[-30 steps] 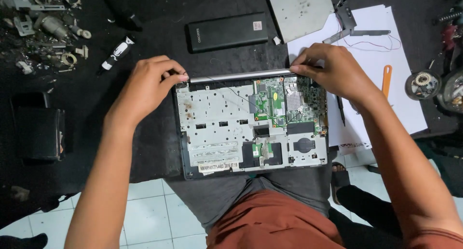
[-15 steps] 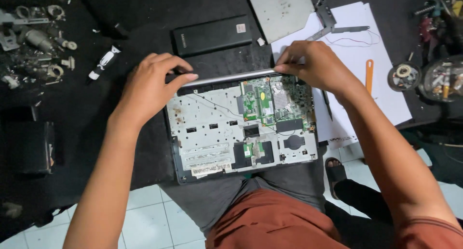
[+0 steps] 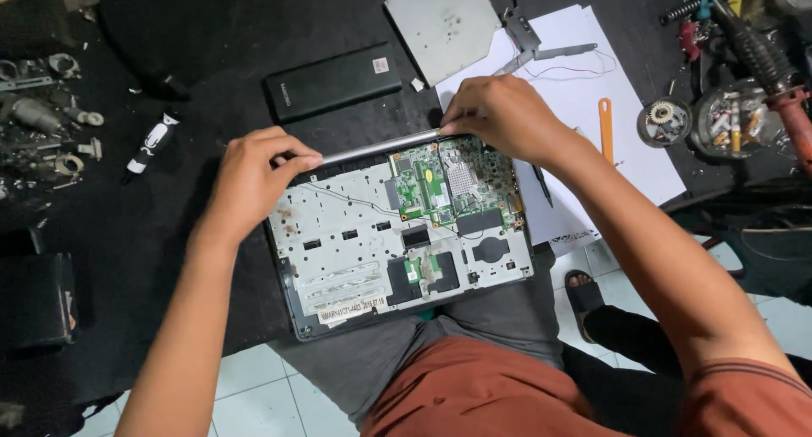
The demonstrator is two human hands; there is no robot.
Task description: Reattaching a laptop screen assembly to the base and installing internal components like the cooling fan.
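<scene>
two hands grip the silver hinge bar [image 3: 381,146] along the far edge of the opened laptop base [image 3: 397,242] on the black counter [image 3: 169,234]: left hand [image 3: 249,179] and right hand [image 3: 499,115], fingers closed on its ends. the cover is already off and the green board [image 3: 452,183] exposed; the bar looks not yet freed.

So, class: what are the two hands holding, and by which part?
Both grip the silver hinge bar along the opened laptop's far edge: left hand at its left end, right hand at its right end.

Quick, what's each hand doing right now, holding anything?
Left hand: fingers curled, pressing on the left end of the silver hinge bar of the opened laptop.
Right hand: closed on the bar's right end.
</scene>
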